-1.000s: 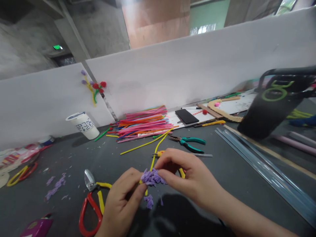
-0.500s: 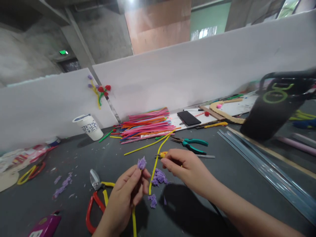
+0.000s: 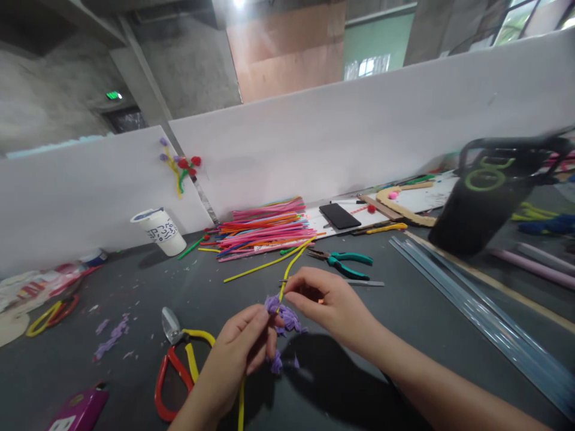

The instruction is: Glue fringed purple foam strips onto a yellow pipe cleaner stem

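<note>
ragged purple tuft (image 3: 271, 304), slim yellow stem (image 3: 241, 402), in left hand (image 3: 245, 341)

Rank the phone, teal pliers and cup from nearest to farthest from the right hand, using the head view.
1. Teal pliers: just beyond the right hand.
2. Phone: farther back, behind the pliers.
3. Cup: well off to the left.

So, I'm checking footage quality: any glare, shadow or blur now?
Head view throughout: a light glares at the top edge; clear strips shine; a dark shadow shows below the right hand; the black container looks soft.
</note>
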{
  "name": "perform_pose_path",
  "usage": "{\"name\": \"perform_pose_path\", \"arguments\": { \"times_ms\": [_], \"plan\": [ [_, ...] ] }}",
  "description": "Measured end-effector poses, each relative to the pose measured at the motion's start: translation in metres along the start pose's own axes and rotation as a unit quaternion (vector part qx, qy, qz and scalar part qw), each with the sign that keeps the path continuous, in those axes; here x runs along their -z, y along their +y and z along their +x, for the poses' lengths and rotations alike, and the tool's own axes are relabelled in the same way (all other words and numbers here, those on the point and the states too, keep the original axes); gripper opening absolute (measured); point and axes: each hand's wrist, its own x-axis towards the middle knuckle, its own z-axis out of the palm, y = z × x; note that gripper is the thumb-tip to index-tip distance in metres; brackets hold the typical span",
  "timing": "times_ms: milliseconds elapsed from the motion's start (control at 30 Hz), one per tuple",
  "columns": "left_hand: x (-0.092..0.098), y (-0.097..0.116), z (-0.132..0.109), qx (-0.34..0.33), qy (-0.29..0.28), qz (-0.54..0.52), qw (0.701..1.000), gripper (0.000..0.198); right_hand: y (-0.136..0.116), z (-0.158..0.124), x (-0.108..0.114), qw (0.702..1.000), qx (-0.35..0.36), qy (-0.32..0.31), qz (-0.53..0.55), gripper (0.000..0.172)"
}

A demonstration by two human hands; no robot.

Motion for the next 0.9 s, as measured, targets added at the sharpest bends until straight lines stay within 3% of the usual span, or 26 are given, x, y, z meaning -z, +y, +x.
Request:
{"name": "perform_pose_path", "arguments": {
  "times_ms": [333,433,500,567,633,700,800,900],
  "plan": [
    [-0.003,0.0,-0.003,0.017,-0.008,0.034,0.999,0.033,-0.002,-0.002,0.002,1.0,0.011,0.0,0.006,0.01],
    [-0.002,0.003,-0.003,0.014,0.002,-0.018,1.0,0.033,-0.004,-0.003,0.003,0.999,0.017,0.035,0.005,0.01],
    [-0.003,0.004,-0.003,0.024,0.016,-0.088,0.996,0.03,-0.005,-0.006,0.002,0.995,0.065,0.06,-0.035,0.01],
    [-0.004,0.005,-0.003,0.036,0.027,-0.143,0.989,0.026,-0.004,-0.011,-0.001,0.976,0.16,0.077,-0.123,0.011],
    [-0.007,0.002,-0.003,0.034,0.036,-0.163,0.985,0.023,-0.001,-0.016,-0.006,0.933,0.261,0.079,-0.234,0.015],
    [-0.01,-0.002,-0.002,0.016,0.046,-0.169,0.984,0.023,0.002,-0.02,-0.012,0.89,0.319,0.064,-0.32,0.018],
    [-0.011,-0.006,-0.001,-0.008,0.054,-0.164,0.985,0.027,0.005,-0.024,-0.02,0.858,0.346,0.032,-0.378,0.02],
    [-0.009,-0.007,0.0,-0.009,0.059,-0.168,0.984,0.024,0.005,-0.024,-0.023,0.871,0.342,0.022,-0.353,0.017]
  ]
}}
